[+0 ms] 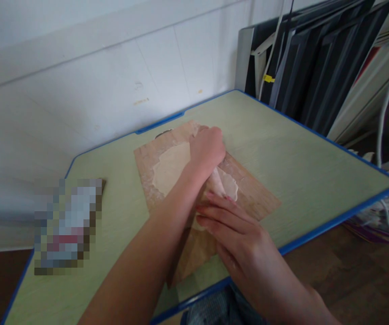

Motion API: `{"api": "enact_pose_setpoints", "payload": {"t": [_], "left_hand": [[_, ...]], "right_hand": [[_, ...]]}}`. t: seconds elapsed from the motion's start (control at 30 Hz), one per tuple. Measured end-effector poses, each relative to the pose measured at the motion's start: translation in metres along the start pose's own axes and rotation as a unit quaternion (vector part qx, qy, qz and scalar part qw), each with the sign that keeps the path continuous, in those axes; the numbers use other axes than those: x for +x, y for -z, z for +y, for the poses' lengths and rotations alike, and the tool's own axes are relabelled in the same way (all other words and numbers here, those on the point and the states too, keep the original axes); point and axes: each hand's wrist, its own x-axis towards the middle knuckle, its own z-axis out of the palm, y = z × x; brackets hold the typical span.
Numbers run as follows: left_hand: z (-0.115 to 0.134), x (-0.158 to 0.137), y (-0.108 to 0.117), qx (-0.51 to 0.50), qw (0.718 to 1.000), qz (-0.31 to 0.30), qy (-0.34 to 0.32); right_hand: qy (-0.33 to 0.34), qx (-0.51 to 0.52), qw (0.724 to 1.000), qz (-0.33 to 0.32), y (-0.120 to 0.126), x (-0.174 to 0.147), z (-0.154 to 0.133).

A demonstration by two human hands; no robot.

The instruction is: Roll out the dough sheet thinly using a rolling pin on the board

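A thin, uneven sheet of rolled dough (171,168) lies on a floured wooden board (194,262), its other edge showing to the right. Across the dough sits a floury rolling pin (216,181), of which only the middle stretch is visible. My left hand (208,146) is closed in a fist around its far end. At the near end, my right hand (238,230) bends its fingers over the pin, and its thumb side is partly hidden. My left forearm covers part of the board and dough.
The board rests on a pale green table with a blue edge (343,212). A pixelated packet (74,216) lies at the left. Some dark rim (163,132) peeks out behind the board. White wall stands behind; dark panels (309,76) and a white cable (384,113) are right.
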Motion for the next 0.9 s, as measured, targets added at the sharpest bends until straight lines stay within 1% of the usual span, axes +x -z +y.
{"api": "enact_pose_setpoints", "payload": {"t": [0.13,0.2,0.27,0.4,0.47,0.53,0.6,0.67,0.73,0.8,0.9], "left_hand": [[-0.015,-0.008,0.006,-0.009,1.000,0.016,0.009],[-0.018,-0.008,0.008,-0.004,1.000,0.022,0.015],[-0.013,-0.006,0.006,0.006,1.000,0.019,0.009],[0.008,0.002,0.000,0.041,0.999,-0.004,-0.007],[0.014,0.002,-0.002,0.051,0.999,-0.012,-0.014],[0.011,-0.001,-0.001,0.045,0.999,-0.012,-0.021],[-0.001,-0.005,0.002,0.028,0.999,-0.003,-0.019],[-0.013,-0.009,0.006,0.012,1.000,0.010,-0.007],[-0.021,-0.011,0.008,0.002,1.000,0.022,0.008],[-0.019,-0.008,0.006,0.000,0.999,0.028,0.017],[-0.004,-0.002,0.000,0.008,1.000,0.022,0.012]], "right_hand": [[0.036,-0.007,0.999,-0.014,-0.015,0.004,-0.006],[0.040,-0.011,0.999,-0.013,-0.018,0.005,-0.007],[0.031,-0.004,0.999,-0.012,-0.012,0.004,-0.006],[0.002,0.036,0.999,-0.002,0.009,0.000,0.000],[-0.001,0.048,0.999,0.007,0.014,0.000,0.002],[0.008,0.049,0.999,0.000,0.012,0.001,0.001],[0.029,0.039,0.999,-0.025,0.003,0.004,-0.003],[0.050,0.021,0.997,-0.048,-0.006,0.007,-0.006],[0.061,0.000,0.996,-0.059,-0.010,0.008,-0.009],[0.057,-0.006,0.997,-0.054,-0.007,0.008,-0.007],[0.034,0.018,0.999,-0.034,0.006,0.003,-0.001]]}}
